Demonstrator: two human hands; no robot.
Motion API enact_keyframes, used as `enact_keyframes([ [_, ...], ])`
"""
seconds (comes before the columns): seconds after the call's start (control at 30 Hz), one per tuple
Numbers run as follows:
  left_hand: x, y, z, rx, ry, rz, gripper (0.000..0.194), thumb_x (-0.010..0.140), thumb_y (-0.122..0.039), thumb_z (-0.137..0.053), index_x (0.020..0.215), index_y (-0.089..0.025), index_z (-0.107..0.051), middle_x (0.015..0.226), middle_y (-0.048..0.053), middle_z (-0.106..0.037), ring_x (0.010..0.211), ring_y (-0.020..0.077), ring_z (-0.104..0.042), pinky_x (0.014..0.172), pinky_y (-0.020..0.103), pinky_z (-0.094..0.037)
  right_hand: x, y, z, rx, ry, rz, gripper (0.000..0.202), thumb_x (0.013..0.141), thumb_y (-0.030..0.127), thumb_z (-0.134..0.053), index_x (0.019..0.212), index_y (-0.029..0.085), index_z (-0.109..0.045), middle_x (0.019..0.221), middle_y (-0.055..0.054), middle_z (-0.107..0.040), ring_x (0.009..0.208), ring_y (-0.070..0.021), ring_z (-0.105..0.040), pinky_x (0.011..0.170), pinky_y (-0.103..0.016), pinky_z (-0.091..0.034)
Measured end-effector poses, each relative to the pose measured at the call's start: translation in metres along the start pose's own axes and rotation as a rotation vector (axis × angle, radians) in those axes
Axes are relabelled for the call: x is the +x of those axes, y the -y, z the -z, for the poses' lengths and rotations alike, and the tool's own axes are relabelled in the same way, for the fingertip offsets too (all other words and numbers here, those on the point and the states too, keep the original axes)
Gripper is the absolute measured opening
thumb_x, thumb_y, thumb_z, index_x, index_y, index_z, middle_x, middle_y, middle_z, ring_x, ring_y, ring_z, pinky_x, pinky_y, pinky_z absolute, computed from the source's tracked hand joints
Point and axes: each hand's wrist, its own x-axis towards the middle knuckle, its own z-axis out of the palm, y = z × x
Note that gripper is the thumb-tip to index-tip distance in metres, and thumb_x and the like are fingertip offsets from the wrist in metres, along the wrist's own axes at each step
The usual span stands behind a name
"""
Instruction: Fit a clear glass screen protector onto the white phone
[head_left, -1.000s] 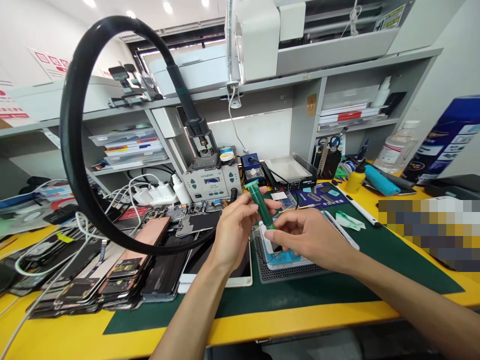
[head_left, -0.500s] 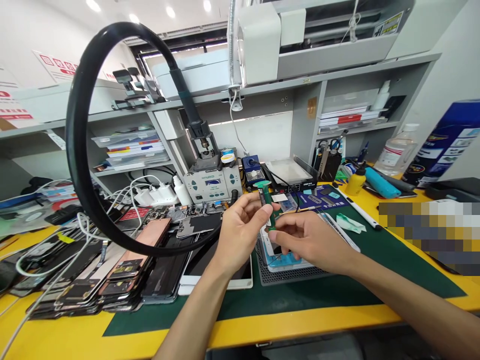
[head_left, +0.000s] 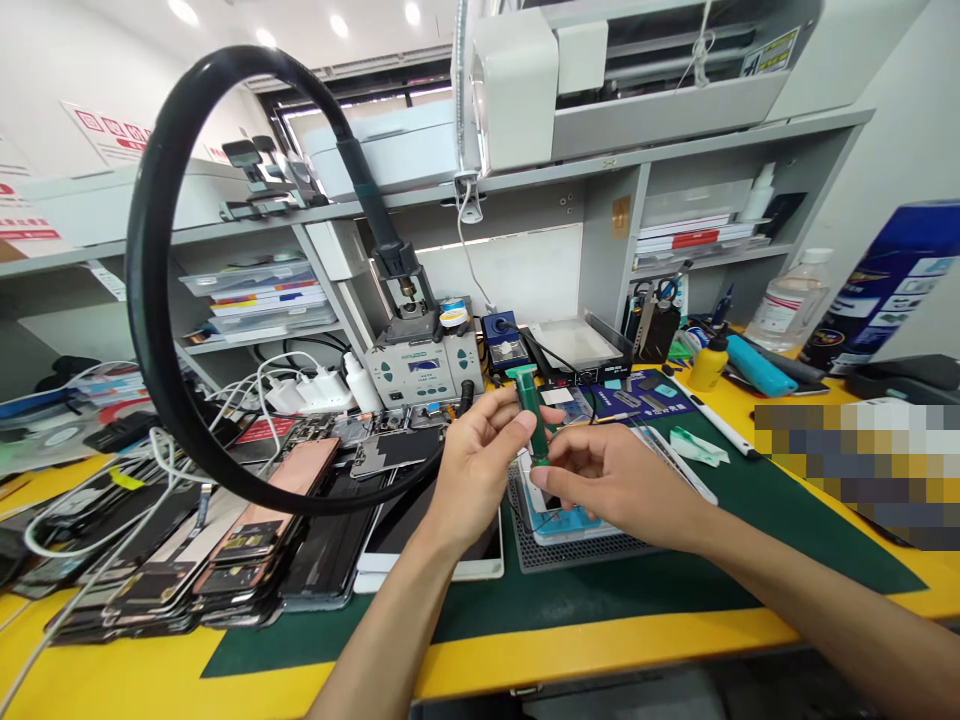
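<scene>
Grasping green syringe (head_left: 537, 425) in both hands (head_left: 478, 465) (head_left: 634, 490), grey station (head_left: 401, 382) behind, its lettering (head_left: 414, 356) illegible

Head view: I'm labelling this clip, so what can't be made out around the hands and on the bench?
All in the head view:
Green tube, lower tip: hidden by the right hand.
White-framed device: partly covered by that hand.
Right forearm: cut off by the right edge.
Whatever the pixelated patch covers: masked.
Clear bottle, label print: too small to read.
</scene>
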Motion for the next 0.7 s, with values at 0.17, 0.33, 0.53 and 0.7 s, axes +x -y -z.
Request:
enact_keyframes([
  [0.17, 0.0002, 0.0005, 0.0008, -0.007, 0.002, 0.007, 0.028, 0.092, -0.028, -0.067, 0.118, -0.017, -0.068, 0.109, 0.009, -0.077, 0.099, 0.0216, -0.069, 0.082, 0.031, -0.051, 0.0001, -0.0011, -0.0003, 0.028, -0.010, -0.001, 0.024, 0.083, 0.033, -0.071, 0.069, 0.018, -0.060, 0.059, 0.004, -0.055, 0.053, -0.0102, -0.050, 0.051, -0.023, -0.040],
  [0.33, 0.0006, -0.0003, 0.0004, -0.016, -0.011, 0.023, 0.029, 0.092, -0.028, -0.067, 0.118, -0.016, -0.067, 0.108, 0.010, -0.077, 0.098, 0.0221, -0.070, 0.081, 0.031, -0.051, -0.0003, -0.0038, 0.0005, 0.016, -0.010, 0.005, 0.025, 0.085, 0.035, -0.069, 0.070, 0.018, -0.061, 0.059, 0.003, -0.055, 0.053, -0.0103, -0.050, 0.051, -0.024, -0.040],
  [0.53, 0.0000, -0.0015, -0.0007, -0.025, -0.019, 0.029, 0.027, 0.091, -0.029, -0.068, 0.115, -0.016, -0.067, 0.107, 0.010, -0.077, 0.094, 0.0215, -0.070, 0.077, 0.030, -0.050, -0.0015, -0.0022, 0.0004, 0.008, -0.022, 0.006, 0.026, 0.086, 0.037, -0.069, 0.071, 0.017, -0.063, 0.061, 0.002, -0.058, 0.054, -0.0108, -0.052, 0.051, -0.023, -0.041],
  [0.7, 0.0014, -0.0013, 0.0012, -0.034, -0.053, 0.047, 0.025, 0.088, -0.029, -0.073, 0.107, -0.015, -0.064, 0.101, 0.010, -0.078, 0.085, 0.0196, -0.070, 0.076, 0.030, -0.049, -0.0022, -0.0010, 0.0001, 0.032, -0.033, -0.010, 0.025, 0.086, 0.039, -0.070, 0.074, 0.017, -0.068, 0.063, 0.000, -0.063, 0.054, -0.0119, -0.056, 0.049, -0.023, -0.044],
])
